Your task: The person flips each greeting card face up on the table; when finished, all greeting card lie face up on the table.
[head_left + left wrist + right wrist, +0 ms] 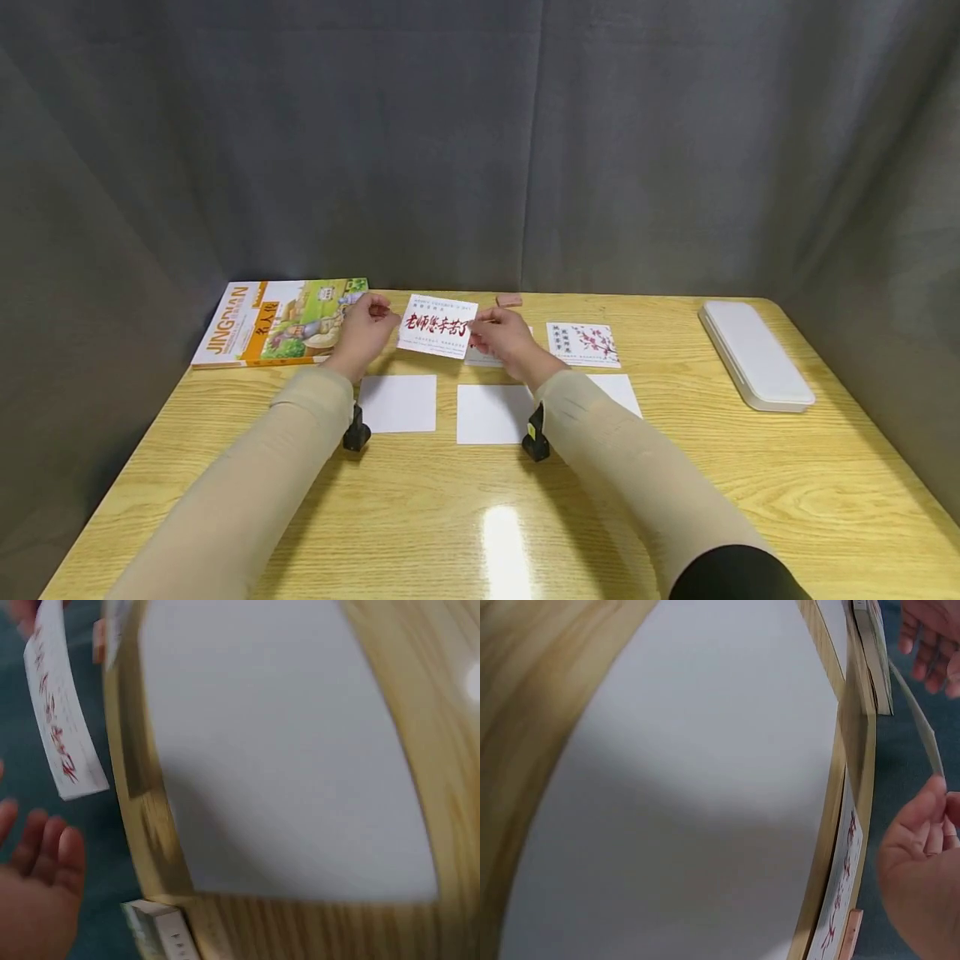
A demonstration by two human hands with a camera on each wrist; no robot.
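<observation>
My right hand point(512, 340) pinches the right edge of a white card point(437, 327) with red Chinese lettering, held up above the table's back part. In the right wrist view the thumb and fingers point(922, 825) close on that card's edge. Just left of the card is my left hand point(365, 329), its fingers loosely bent. The left wrist view shows a gap between those fingers point(56, 851) and the card. Below lie blank white cards point(397, 404) point(491, 414) in a row. Behind my right hand, another printed card point(483, 359) is partly hidden.
At the back left lies an orange and white book point(288, 327). A card with a blossom branch point(583, 345) lies right of my right hand. A small pink block point(508, 299) sits near the back edge. On the right rests a long white case point(756, 357).
</observation>
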